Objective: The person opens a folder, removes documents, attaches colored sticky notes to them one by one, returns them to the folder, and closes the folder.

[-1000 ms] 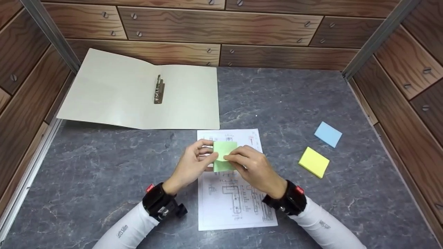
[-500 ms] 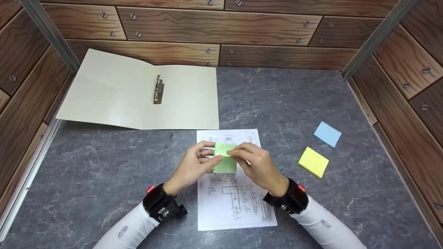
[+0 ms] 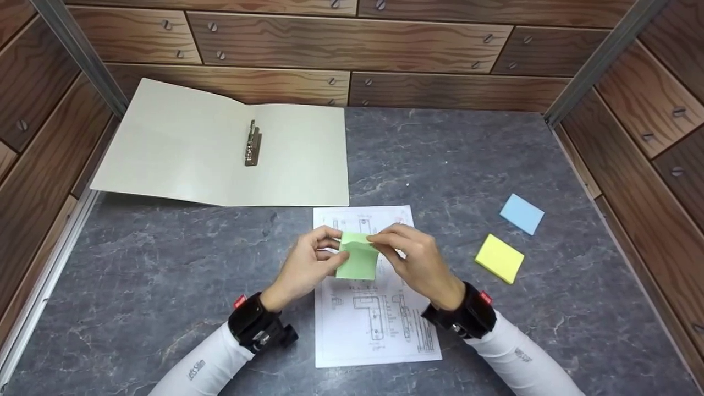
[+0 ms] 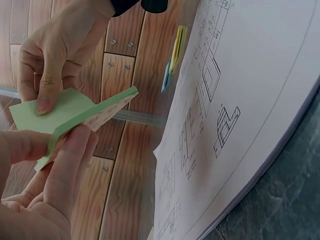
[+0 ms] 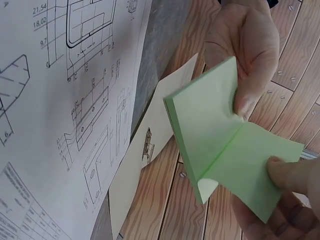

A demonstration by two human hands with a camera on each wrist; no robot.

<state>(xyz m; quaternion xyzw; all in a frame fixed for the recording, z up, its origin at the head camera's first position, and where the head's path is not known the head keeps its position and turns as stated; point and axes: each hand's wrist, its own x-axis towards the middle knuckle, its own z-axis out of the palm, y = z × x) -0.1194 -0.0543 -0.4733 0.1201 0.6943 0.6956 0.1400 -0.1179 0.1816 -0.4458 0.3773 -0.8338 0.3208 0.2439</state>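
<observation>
A pad of green sticky notes (image 3: 356,265) is held up over the printed drawing sheets (image 3: 379,330). My left hand (image 3: 311,258) grips the pad by its left side, thumb on the front and fingers behind. With thumb and fingertips, my right hand (image 3: 412,258) pinches the top sheet (image 5: 255,165), which is peeled up and bent away from the pad. In the right wrist view this sheet still joins the pad along one edge. The left wrist view shows the pad's thick edge (image 4: 95,112) and its printed backing.
An open cream folder (image 3: 297,154) with a metal clip (image 3: 253,144) lies at the back left. To the right are a blue sticky-note pad (image 3: 521,214) and a yellow one (image 3: 499,258). Wood-patterned walls (image 3: 352,41) enclose the grey table (image 3: 165,264).
My right hand has lifted the top green sheet farther up from the pad and moved slightly right. The pad has come a little lower in view, with my left hand still holding it.
</observation>
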